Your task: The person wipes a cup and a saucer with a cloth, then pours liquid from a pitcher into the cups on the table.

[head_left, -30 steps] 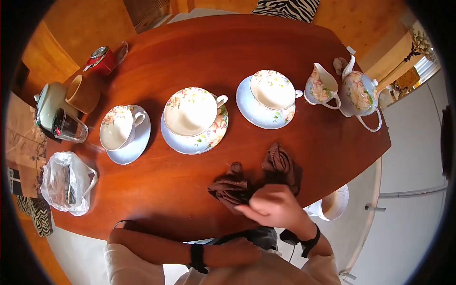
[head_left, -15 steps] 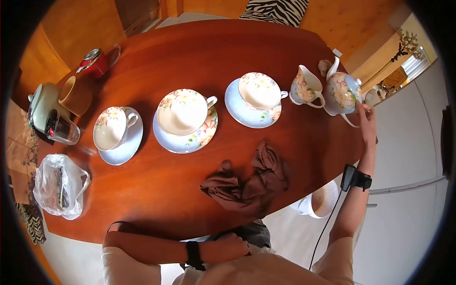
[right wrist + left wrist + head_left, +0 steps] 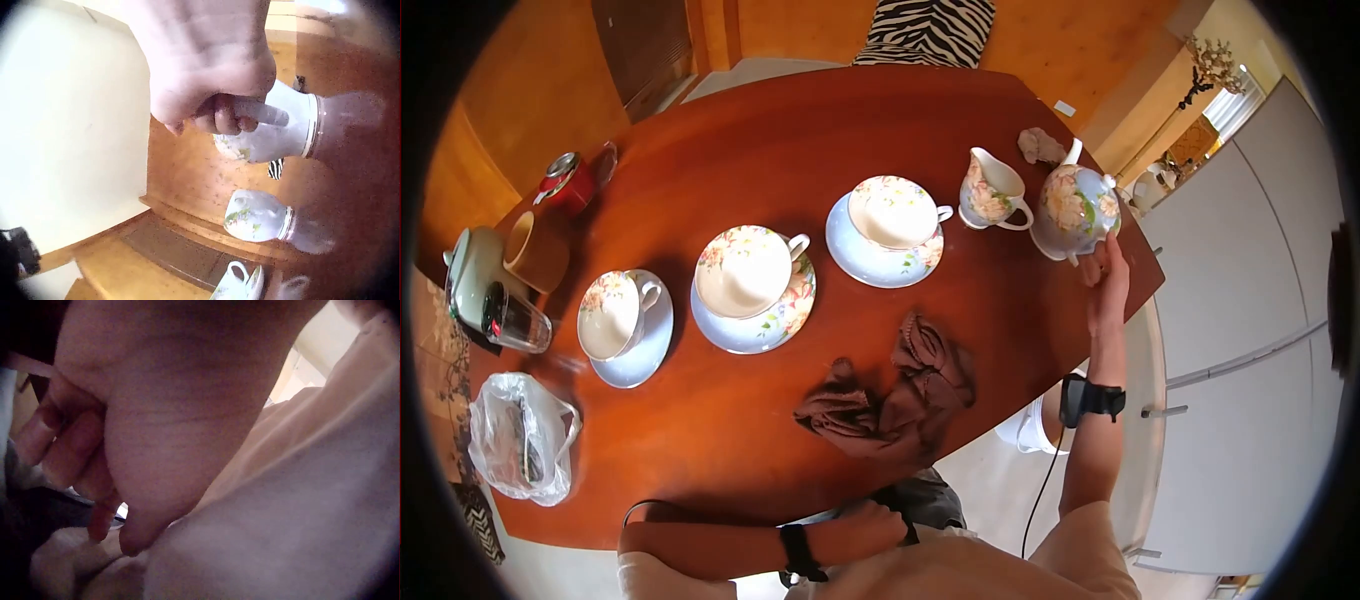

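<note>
My right hand [image 3: 1107, 285] grips the handle of a floral, pale blue teapot [image 3: 1068, 205] near the table's right edge. In the right wrist view, the fingers [image 3: 226, 120] curl round the handle, and the teapot's base meets its reflection on the tabletop. Just left of it stands a matching milk jug [image 3: 988, 197]. My left hand [image 3: 870, 535] lies against the front of my body, below the table edge. The left wrist view shows its fingers [image 3: 69, 456] loosely curled beside the pale shirt, holding nothing.
Across the table stand three floral teacups on saucers: right [image 3: 890, 212], middle [image 3: 745, 275], left [image 3: 612, 320]. A crumpled brown cloth [image 3: 890, 405] lies nearer me. Far left are a plastic bag [image 3: 525, 440], a glass [image 3: 522, 325], a wooden cup [image 3: 538, 252] and a red can [image 3: 565, 185].
My right hand has left the brown cloth, reached out to the right and taken the teapot's handle. The head view has shifted; the left hand stays at my body.
</note>
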Demonstrator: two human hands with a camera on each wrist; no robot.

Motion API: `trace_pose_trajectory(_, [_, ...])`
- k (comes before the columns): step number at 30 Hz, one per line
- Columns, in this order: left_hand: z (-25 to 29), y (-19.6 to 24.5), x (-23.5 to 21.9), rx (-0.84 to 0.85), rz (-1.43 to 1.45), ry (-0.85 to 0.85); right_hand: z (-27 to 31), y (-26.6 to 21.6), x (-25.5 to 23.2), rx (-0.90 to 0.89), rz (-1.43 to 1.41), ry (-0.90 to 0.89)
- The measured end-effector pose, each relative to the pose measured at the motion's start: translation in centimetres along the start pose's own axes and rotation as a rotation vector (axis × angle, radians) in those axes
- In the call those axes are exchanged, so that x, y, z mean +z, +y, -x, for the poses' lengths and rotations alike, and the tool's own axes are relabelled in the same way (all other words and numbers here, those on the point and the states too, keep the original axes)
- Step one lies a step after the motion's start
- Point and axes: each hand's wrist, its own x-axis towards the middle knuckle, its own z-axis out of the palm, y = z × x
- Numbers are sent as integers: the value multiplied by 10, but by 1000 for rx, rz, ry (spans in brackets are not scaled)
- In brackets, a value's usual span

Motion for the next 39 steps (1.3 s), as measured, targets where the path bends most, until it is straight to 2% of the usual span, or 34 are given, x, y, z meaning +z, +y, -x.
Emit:
trace_pose_trajectory(1, [0,-1,2,10,-5,26,3,2,-7,7,-40,3])
trace_pose_trajectory(4, [-1,-1,3,-53,23,-106,33,-7,3,21,-71,41])
trace_pose_trajectory(7, [-3,2,-3,-85,21,-165,57,-13,-2,13,-115,-38])
trace_pose_trajectory(10, [-1,5,-7,-58,35,-65,85,-23,6,13,-80,-30])
trace_pose_trajectory(11, [0,5,-6,-48,28,-23,91,-21,4,23,-116,49])
trace_pose_trajectory(13, [1,3,-4,-21,11,61,103,-20,-4,-25,-114,4])
trace_pose_trajectory(16, [-9,2,-13,-67,131,-119,122,-23,-10,-39,-104,-14])
trace_pose_trajectory(20, [-10,3,-5,-3,29,-88,140,-21,-13,-91,-95,-51])
trace_pose_trajectory(22, [-13,5,-12,-4,41,-129,147,-19,-8,-116,-70,4])
trace_pose_trajectory(23, [-12,4,-11,8,39,-109,148,-20,-10,-111,-71,-54])
trace_pose_trajectory(25, [-9,1,-5,34,38,-70,150,-20,-8,-91,-87,-43])
trace_pose_trajectory(28, [-11,1,-8,38,48,-116,151,-17,-10,-104,-93,-43])
trace_pose_trajectory(31, [-8,2,-3,65,62,-24,151,-16,-10,-119,-77,-26])
trace_pose_trajectory(34, [-8,0,2,77,30,-39,153,-20,-6,-104,-78,-66])
trace_pose_trajectory(39, [-16,4,-12,44,23,-169,160,-28,6,-87,-65,-128])
